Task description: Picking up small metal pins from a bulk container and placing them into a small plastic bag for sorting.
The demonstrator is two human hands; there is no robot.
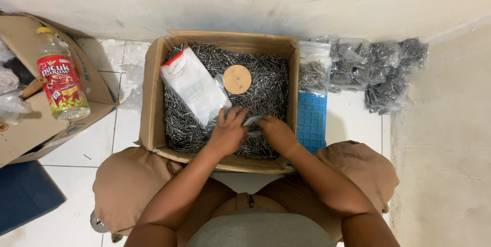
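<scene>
Setting: tiled floor (97,144) beside a pale wall; the person sits with knees spread around an open cardboard box (153,98).
Box contents: a deep bed of loose steel nails (266,81); a white packet with a red end (194,86) lying slantwise at the left; a round tan disc (237,79) resting on the nails near the middle.
Left hand (227,132): palm down in the near part of the box, fingers (236,114) spread and curled over the nails, touching the lower corner of the white packet and the edge of a small clear bag (252,120).
Right hand (276,132): just beside the left, knuckles up, fingers folded onto the clear bag; how firm the grip is, cannot tell.
Small clear bag: between the two hands, low in the box, lying on the nails.
Right of box: a blue gridded tray (312,119) on the floor, touching the box wall; a filled bag of nails (313,68) at its far end; a heap of more filled bags (378,70) against the wall.
Left of box: a second cardboard box (30,134), open, with a plastic drink bottle (62,81), yellow cap and red label, lying in it.
Near left corner: dark blue flat object (25,193), partly out of view.
</scene>
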